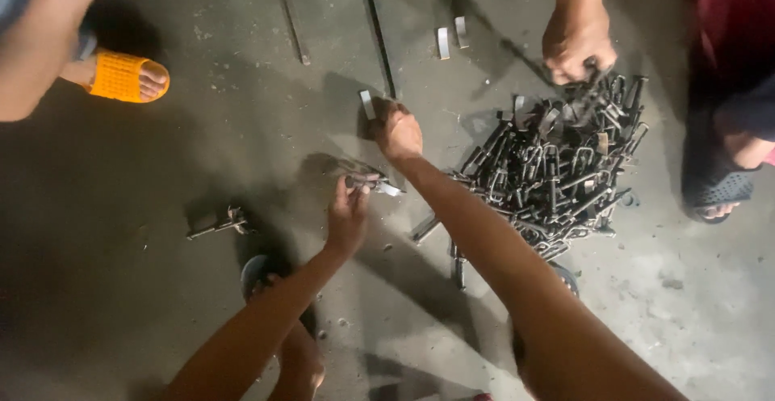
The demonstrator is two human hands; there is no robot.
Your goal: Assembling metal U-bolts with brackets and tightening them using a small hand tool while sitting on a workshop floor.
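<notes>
The left hand (349, 211) pinches a small dark metal clip (365, 180) between its fingertips, just above the concrete floor (161, 288). Ahead of it, the right hand (397, 132) closes on a short flat metal strip (367, 104). A heap of dark metal parts (557, 167) lies to the right hand's right, where another person's hand (575, 46) grips a piece.

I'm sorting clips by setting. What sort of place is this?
Probably a small metal workshop floor. People work low over a bare concrete floor beside a heap of dark metal fittings, with cut metal strips and long rods lying loose.
</notes>
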